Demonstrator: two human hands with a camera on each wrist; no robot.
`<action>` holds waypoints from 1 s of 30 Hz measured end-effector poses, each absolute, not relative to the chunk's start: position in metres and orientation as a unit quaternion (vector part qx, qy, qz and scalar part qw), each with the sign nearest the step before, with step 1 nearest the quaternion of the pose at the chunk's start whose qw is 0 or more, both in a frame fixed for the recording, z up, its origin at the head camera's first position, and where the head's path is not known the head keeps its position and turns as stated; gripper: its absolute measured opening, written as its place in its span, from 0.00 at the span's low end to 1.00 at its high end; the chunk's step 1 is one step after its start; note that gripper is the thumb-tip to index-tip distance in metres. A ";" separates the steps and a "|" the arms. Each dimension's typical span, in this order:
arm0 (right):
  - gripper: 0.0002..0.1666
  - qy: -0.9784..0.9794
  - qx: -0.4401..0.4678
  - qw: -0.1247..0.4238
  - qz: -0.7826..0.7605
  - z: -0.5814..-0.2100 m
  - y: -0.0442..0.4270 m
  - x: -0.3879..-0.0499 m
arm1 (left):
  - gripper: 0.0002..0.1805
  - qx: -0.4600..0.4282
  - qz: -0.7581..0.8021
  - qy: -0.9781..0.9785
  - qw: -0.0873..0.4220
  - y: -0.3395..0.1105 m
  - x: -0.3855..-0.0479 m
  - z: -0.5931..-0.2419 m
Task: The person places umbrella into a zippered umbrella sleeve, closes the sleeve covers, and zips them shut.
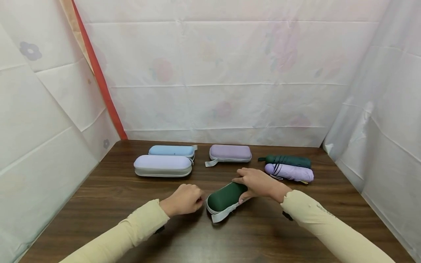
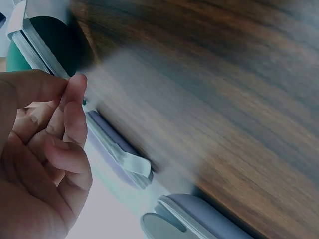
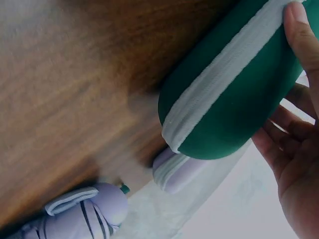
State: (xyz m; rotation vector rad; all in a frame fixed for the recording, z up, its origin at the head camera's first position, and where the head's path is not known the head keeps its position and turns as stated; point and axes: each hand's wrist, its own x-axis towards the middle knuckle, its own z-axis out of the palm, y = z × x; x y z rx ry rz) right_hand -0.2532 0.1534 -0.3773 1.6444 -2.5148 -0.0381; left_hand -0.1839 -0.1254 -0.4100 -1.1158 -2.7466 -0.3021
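Note:
A dark green zip case (image 1: 227,197) with a pale grey zip band and a fabric loop (image 1: 221,216) lies slanted on the table. My right hand (image 1: 258,183) grips its right end, thumb on the near side and fingers on the far side. In the right wrist view the green case (image 3: 239,94) fills the upper right, under the thumb. Beside the case's left end is my left hand (image 1: 185,199), fingers curled. Seen from the left wrist, the left hand (image 2: 47,134) has thumb and index tips together, with nothing visible between them.
On the dark wooden table (image 1: 131,212), a light blue case (image 1: 171,150) stands behind a lavender case (image 1: 162,165) at left. A mauve case (image 1: 230,153) lies at centre back. At right are folded umbrellas, dark green (image 1: 289,160) and lilac (image 1: 292,172).

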 end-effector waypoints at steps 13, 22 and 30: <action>0.43 -0.854 0.498 0.152 -0.020 -0.394 0.157 -0.240 | 0.15 -0.367 -0.100 -0.920 0.095 -0.130 -0.180 -0.408; 0.43 -0.873 0.463 0.151 -0.018 -0.396 0.150 -0.233 | 0.13 -0.365 -0.109 -0.920 0.095 -0.131 -0.176 -0.407; 0.42 -0.890 0.435 0.138 -0.008 -0.393 0.149 -0.231 | 0.12 -0.383 -0.111 -0.910 0.111 -0.121 -0.172 -0.405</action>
